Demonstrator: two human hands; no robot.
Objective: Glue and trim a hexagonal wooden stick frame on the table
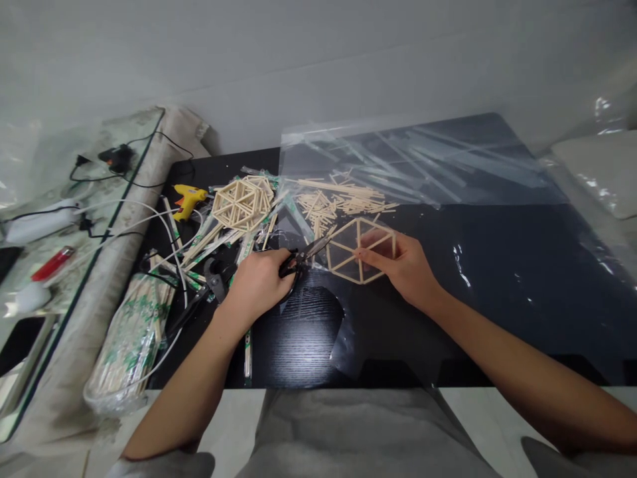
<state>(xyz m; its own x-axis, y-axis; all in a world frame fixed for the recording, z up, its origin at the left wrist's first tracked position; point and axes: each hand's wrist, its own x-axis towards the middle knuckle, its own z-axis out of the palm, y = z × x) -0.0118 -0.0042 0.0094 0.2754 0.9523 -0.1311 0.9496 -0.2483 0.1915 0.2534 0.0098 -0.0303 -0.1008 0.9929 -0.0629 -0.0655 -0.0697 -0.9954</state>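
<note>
My left hand is closed around the black handles of a pair of scissors. The blades point right and reach the left edge of a hexagonal frame made of pale wooden sticks with spokes. Clear plastic film appears to cover that frame. My right hand pinches the frame at its right side, thumb near the hub. A cut piece of clear film lies on the black table below. Behind the scissors is a heap of short cut sticks.
More stick hexagons lie stacked at the back left. Beside them sits a yellow glue gun. Black pliers and a bag of wrapped chopsticks lie left. A large clear plastic sheet covers the right rear table.
</note>
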